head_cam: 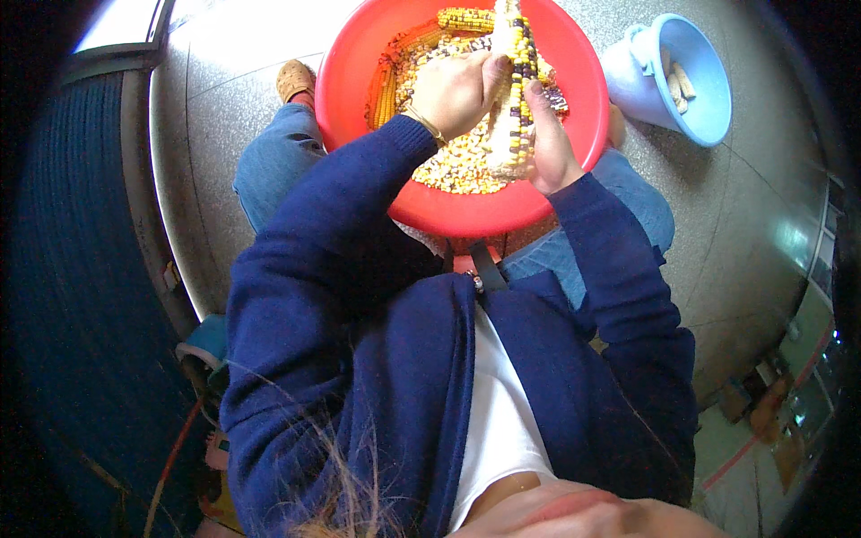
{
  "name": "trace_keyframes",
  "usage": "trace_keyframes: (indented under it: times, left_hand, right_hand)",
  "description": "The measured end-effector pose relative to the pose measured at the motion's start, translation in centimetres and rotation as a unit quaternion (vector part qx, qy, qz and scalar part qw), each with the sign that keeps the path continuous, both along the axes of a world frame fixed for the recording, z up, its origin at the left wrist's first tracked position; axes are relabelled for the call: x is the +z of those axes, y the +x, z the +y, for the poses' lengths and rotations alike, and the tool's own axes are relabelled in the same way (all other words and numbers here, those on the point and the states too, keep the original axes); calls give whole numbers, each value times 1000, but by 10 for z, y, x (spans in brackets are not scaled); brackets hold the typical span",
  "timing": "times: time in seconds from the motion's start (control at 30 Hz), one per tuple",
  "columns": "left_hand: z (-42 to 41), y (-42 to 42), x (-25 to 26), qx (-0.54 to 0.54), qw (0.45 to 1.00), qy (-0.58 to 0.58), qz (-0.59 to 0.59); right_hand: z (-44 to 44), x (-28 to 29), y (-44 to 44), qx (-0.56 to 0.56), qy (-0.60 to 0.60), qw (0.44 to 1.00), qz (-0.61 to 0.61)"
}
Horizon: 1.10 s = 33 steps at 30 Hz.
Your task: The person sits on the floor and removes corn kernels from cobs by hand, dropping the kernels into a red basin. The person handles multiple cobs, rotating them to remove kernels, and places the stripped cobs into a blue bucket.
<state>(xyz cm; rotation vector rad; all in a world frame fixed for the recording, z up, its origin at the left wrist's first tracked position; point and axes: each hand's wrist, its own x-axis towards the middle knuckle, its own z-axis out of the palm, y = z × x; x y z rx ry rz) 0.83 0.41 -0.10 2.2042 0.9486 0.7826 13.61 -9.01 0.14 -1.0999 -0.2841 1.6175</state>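
Note:
Both hands are over a red plastic basin (417, 208). A partly shelled corn cob (518, 101) with yellow and dark kernels stands lengthwise between them, a pale bare strip along its left side. My left hand (454, 91), a bracelet at its wrist, is closed against the upper left of the cob with the thumb by the kernels. My right hand (553, 144) grips the cob's lower right side, thumb pointing up along it. Loose corn kernels (461, 165) in yellow, cream and dark colours lie in the basin beneath.
More unshelled cobs (465, 19) and an orange-red mesh bag (390, 57) lie in the basin. On the right a light blue bucket (632, 81) leans, with several bare cobs (681, 84) inside. The basin is between my jeans-clad legs (282, 151) on a speckled floor (713, 222).

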Motion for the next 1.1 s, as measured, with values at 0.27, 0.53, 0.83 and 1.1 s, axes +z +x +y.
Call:
trace_keyframes:
  times: [0.27,0.53,0.83,1.1]
  left_hand:
    - [1,20,-3,111,902,-361,-211]
    - [18,0,3,63,996,-59,28]
    - [28,-8,15,22,992,-74,97]
    - [29,-15,3,4,998,15,60]
  right_hand:
    - [6,-2,-7,13,139,905,-401]
    - [-4,5,1,71,34,992,-102]
    - [2,2,-2,87,187,880,-428]
    - [-4,1,3,118,129,957,-233]
